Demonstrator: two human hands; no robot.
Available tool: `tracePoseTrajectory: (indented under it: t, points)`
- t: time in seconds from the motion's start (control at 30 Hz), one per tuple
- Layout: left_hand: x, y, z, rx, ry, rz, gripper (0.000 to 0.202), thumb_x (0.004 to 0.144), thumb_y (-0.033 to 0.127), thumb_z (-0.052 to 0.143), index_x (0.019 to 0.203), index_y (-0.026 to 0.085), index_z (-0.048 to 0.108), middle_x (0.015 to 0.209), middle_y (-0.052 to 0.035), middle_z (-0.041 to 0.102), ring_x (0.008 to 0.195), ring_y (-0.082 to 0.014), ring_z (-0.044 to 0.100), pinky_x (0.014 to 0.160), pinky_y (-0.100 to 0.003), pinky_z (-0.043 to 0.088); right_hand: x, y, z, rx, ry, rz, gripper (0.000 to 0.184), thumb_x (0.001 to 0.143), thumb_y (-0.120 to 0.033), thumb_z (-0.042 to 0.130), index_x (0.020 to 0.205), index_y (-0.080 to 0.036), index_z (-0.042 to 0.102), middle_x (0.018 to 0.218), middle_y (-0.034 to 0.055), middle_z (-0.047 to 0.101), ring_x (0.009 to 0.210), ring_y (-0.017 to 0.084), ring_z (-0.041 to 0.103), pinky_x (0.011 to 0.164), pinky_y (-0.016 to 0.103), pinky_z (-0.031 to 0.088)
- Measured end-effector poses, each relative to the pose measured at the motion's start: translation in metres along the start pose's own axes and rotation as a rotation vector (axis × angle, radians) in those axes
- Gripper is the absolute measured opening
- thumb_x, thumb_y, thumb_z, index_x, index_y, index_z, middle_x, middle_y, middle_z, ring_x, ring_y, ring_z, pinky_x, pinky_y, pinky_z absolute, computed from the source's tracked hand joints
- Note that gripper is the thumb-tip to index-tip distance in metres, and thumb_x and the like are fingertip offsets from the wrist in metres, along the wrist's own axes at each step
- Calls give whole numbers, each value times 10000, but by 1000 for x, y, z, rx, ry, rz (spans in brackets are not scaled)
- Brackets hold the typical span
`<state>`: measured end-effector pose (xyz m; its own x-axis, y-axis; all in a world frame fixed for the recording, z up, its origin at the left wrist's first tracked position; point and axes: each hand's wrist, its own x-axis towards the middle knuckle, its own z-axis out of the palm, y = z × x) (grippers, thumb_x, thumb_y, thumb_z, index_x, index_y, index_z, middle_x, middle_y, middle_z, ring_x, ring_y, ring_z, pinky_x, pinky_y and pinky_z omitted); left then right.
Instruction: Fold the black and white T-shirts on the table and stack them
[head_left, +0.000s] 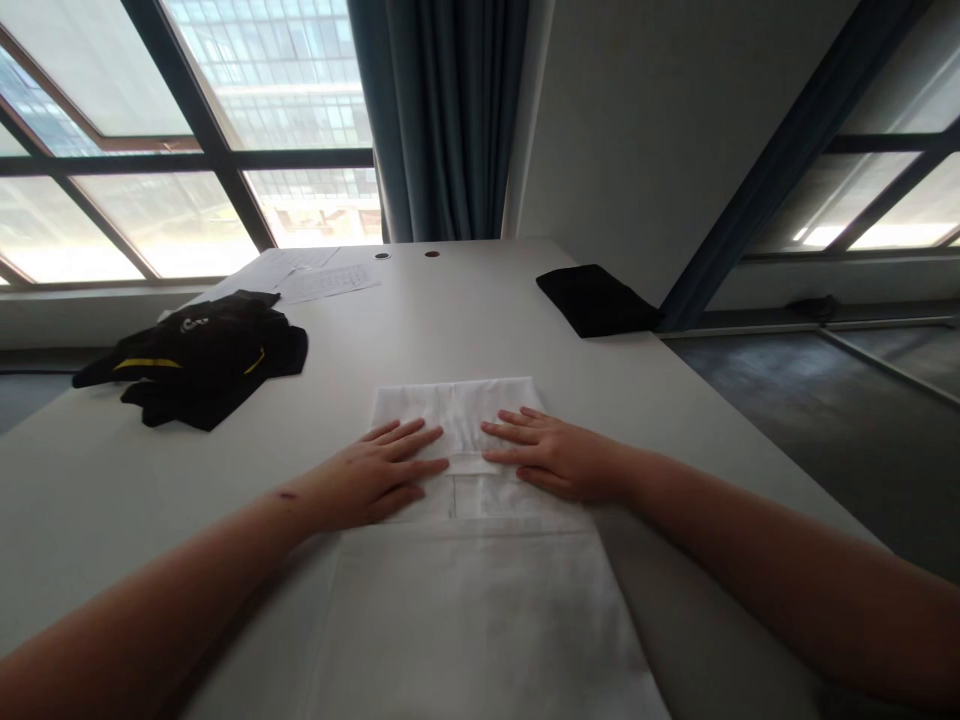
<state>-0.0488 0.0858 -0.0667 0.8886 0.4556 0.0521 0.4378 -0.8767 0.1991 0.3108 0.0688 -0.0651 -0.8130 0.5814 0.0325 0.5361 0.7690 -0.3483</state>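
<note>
Closest to me, the folded white cloth (480, 625) lies flat on the white table (465, 320), running from the bottom of my view up to a doubled-over end beneath my hands. My left hand (371, 475) and right hand (555, 458) rest palms down on it, fingers spread, with a small gap between the fingertips at the middle. They are pressing, not pinching, and neither holds anything. The cloth looks thin, light and soft, so I'd expect it to drape and slide on that smooth top rather than keep its shape. The layered edges near my fingers look like the surest place to pinch it, using both hands at once. Further out, a crumpled black garment (202, 360) with yellow trim lies to the left, a folded black cloth (596, 300) sits on the right near the table's edge, and sheets of paper (326, 282) lie at the far left, below the window (180, 130) and a blue-grey curtain (435, 110)
</note>
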Motion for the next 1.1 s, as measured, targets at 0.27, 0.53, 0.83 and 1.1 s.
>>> tracePoseTrajectory:
  t: [0.27,0.53,0.83,1.1]
  points:
    - [-19,60,-51,-144,78,34,201,1042,388,560,1126,261,691,1204,-69,726,1092,-244,670,998,-393,497,-29,-83,-5,-8,24,-205,239,980,-419,665,867,-211,692,949,91,711,890,224,637,847,393,515]
    - [-3,107,0,-112,-103,334,273,937,464,743,997,228,621,893,-20,698,793,-217,649,759,-377,473,-13,-104,24,-34,-200,-219,317,914,-445,748,753,-198,632,759,2,633,657,156,506,634,314,356]
    - [0,148,0,-47,-222,142,455,847,613,745,1049,217,652,961,-46,717,803,-260,682,692,-389,524,-8,-99,19,-61,-187,-113,301,936,-420,723,758,-187,654,778,16,650,701,163,542,646,305,339]
    - [2,140,-2,-137,-212,33,106,952,283,637,1048,262,677,1042,-16,695,904,-216,686,819,-340,539,-13,-123,-1,82,-328,23,293,854,-484,785,846,-204,698,866,19,674,814,192,610,718,306,411]
